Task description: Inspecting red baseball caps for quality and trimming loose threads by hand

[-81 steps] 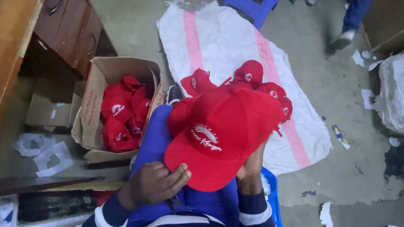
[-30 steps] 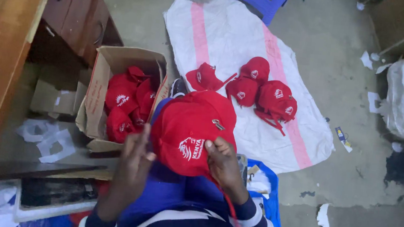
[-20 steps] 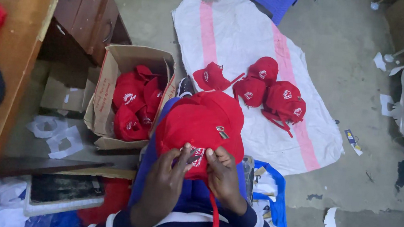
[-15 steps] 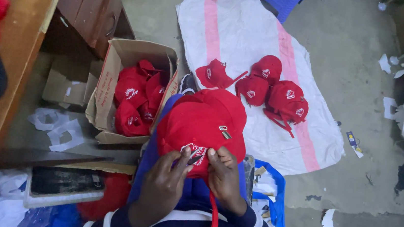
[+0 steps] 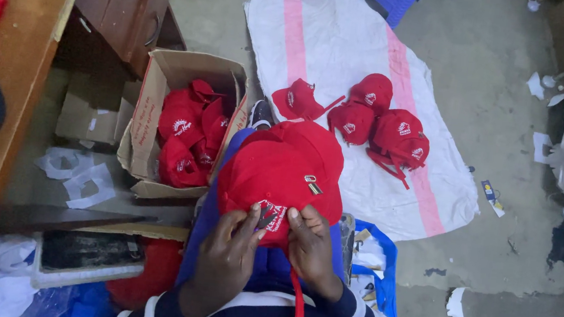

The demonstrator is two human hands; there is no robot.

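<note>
Caps are what I am working through, and one red cap (image 5: pixel 280 175) lies on my lap under both hands. My left hand (image 5: pixel 228 253) and right hand (image 5: pixel 311 251) press close together on its front panel, fingertips pinching at the white stitched emblem; whether a small tool sits between them I cannot tell. By my judgement this one is mid-way. Several red caps (image 5: pixel 375 123) lie on the white and pink sack (image 5: pixel 321 38) ahead, likely handled, while the cardboard box (image 5: pixel 166 75) to my left holds more red caps (image 5: pixel 184 139), so plenty seems left.
</note>
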